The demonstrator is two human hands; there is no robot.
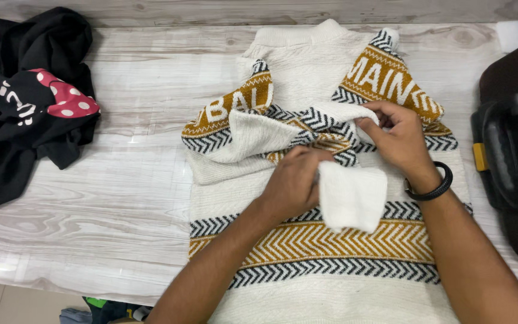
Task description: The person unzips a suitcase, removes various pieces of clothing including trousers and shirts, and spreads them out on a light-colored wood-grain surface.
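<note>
A cream knit sweater (307, 66) with mustard and black zigzag bands lies flat on the pale wood-grain table (121, 198), its sleeves folded inward across the chest. My left hand (295, 180) grips the white cuff end (355, 198) of one sleeve over the sweater's middle. My right hand (394, 135), with a black band on the wrist, pinches the folded edge of the other sleeve just above.
A crumpled black garment (25, 90) with a red white-dotted bow lies at the table's left end. A black clothes iron (511, 156) rests on a dark pad at the right edge. The table's near edge runs along the bottom left.
</note>
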